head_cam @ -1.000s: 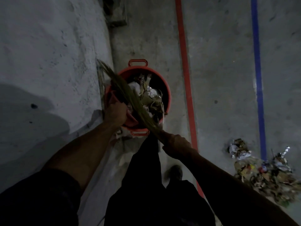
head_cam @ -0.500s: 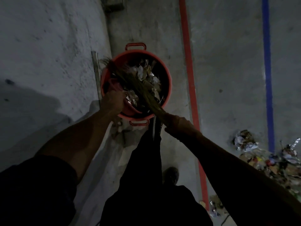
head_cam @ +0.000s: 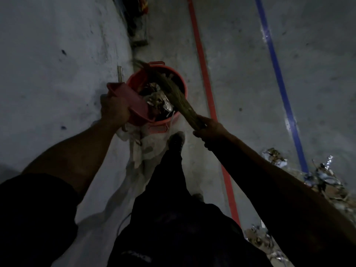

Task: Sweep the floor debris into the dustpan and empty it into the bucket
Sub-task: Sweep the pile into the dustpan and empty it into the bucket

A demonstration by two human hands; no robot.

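Note:
A red bucket (head_cam: 181, 81) stands on the grey floor beside the wall, with paper and foil scraps (head_cam: 158, 101) inside. My left hand (head_cam: 113, 110) grips a red dustpan (head_cam: 133, 103) tilted over the bucket's near left rim. A straw broom (head_cam: 173, 93) lies across the bucket's mouth, and my right hand (head_cam: 210, 130) grips it at its bound end. A pile of floor debris (head_cam: 323, 182) lies at the right, near the blue line.
A grey wall (head_cam: 57, 74) runs along the left. A red line (head_cam: 204, 79) and a blue line (head_cam: 277, 79) cross the floor. White plastic sheeting (head_cam: 138, 151) lies below the bucket. My foot (head_cam: 176, 139) stands just in front of the bucket. Dark clutter (head_cam: 137, 20) sits by the wall further on.
The dustpan has swung up and out to the bucket's left rim. The broom head has swept from the bucket's left side toward its far right.

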